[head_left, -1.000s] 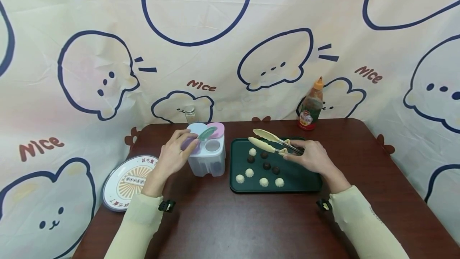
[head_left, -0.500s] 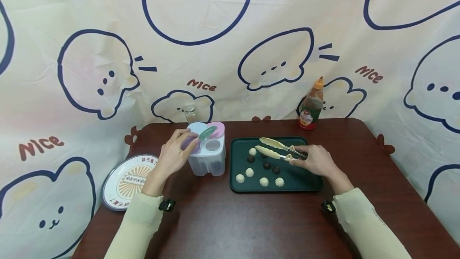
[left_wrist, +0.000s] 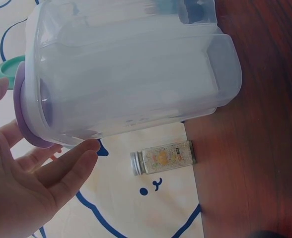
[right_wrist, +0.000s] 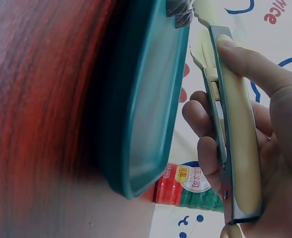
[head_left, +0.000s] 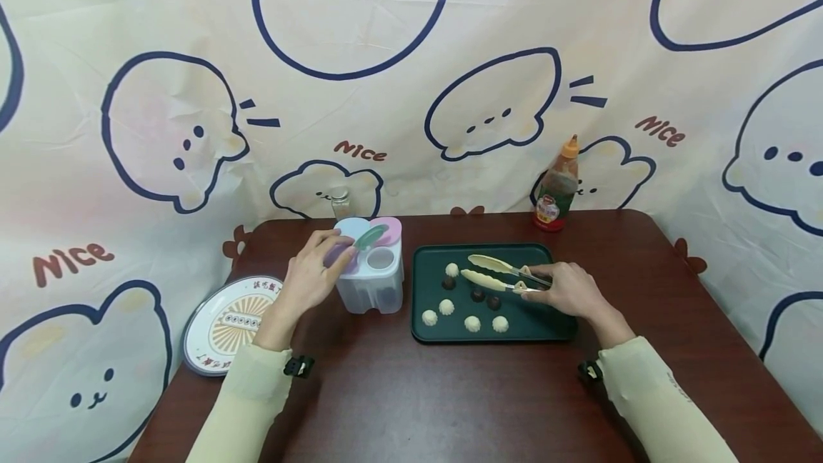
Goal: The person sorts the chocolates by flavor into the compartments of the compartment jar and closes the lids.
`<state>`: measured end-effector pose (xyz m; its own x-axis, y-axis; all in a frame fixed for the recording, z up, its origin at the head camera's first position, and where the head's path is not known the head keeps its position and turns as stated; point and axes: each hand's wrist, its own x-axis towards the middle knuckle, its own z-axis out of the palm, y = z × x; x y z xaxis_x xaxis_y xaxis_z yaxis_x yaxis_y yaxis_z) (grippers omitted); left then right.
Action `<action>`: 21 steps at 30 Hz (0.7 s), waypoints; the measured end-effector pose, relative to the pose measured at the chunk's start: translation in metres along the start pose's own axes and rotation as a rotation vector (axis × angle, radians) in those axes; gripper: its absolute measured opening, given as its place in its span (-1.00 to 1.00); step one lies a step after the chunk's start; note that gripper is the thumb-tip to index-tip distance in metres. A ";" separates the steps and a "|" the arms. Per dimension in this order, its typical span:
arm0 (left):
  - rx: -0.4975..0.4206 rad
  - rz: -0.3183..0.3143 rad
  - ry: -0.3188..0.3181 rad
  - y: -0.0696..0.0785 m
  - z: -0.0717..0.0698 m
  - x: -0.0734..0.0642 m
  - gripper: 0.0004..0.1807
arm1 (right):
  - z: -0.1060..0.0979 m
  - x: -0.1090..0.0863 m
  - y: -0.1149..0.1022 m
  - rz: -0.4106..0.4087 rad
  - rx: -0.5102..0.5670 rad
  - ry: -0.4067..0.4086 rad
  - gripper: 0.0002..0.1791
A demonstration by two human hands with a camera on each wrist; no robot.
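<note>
My left hand (head_left: 311,274) rests against the lids of a translucent storage box (head_left: 373,295). Its thumb touches the raised green lid (head_left: 371,236), beside an uncovered round opening. In the left wrist view, the fingers reach loosely around the purple lid (left_wrist: 23,116). Over a dark green tray (head_left: 546,327), my right hand (head_left: 569,291) grips pale yellow tongs (head_left: 489,281), whose tips stand apart with nothing visible between them. Several small ridged white balls (head_left: 472,324) and dark brown balls (head_left: 477,296) lie on the tray. The tongs partly cover that group.
Behind the box stands a glass seasoning jar (head_left: 341,206). A sauce bottle (head_left: 556,206) with a yellow cap is at the back right. At the left table edge lies a round white printed plate (head_left: 201,306). A patterned cloth (head_left: 411,113) hangs behind the wooden table (head_left: 450,399).
My right hand has moved rightward and slightly nearer with the tongs, uncovering a little more of the tray's left part. My left hand, the box and the balls look unmoved.
</note>
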<state>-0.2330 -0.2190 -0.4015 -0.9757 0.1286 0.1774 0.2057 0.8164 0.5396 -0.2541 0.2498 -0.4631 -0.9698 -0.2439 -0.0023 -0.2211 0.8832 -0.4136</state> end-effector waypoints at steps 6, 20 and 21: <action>-0.002 -0.003 -0.003 0.000 0.000 0.000 -0.32 | 0.002 0.000 0.001 -0.003 -0.017 -0.014 -0.26; -0.002 0.000 0.001 -0.001 0.000 0.000 -0.33 | 0.001 0.001 0.002 -0.022 -0.039 -0.029 -0.29; -0.002 -0.003 -0.001 -0.001 0.000 0.000 -0.33 | 0.001 0.001 0.002 -0.023 -0.038 -0.030 -0.29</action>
<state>-0.2335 -0.2195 -0.4021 -0.9763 0.1269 0.1756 0.2034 0.8156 0.5417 -0.2552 0.2510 -0.4652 -0.9610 -0.2757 -0.0203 -0.2478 0.8916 -0.3790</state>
